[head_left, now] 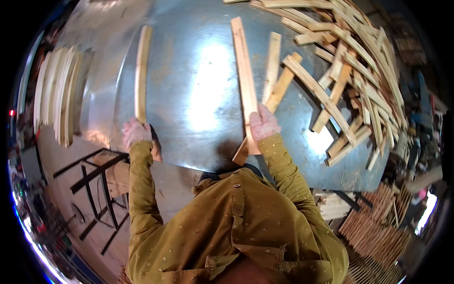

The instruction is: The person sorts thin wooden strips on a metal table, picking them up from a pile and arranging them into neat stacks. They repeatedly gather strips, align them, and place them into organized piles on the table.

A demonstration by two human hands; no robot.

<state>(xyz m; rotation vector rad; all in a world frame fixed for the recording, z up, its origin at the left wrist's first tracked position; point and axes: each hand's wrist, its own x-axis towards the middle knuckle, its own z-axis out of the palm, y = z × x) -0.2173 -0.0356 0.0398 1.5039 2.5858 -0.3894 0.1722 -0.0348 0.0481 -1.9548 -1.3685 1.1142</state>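
Two lie on or just over the metal table [184, 142]: the left slat [142, 71], left hand [137, 133] seemingly clamped at its near end; the middle slat [245, 78], right hand [264, 124] touching it, whether clamped I cannot tell; the step looks like positioning; next likely needs steady grips

On a shiny metal table [184, 146], the gloved left hand [136, 133] grips a wooden strip [142, 75] near its near end; the gloved right hand [264, 124] touches the near part of a second strip [242, 66]; a jumbled pile of strips [362, 66] lies far right; a neat stack [57, 94] stands at left, above a dark metal frame [105, 189].
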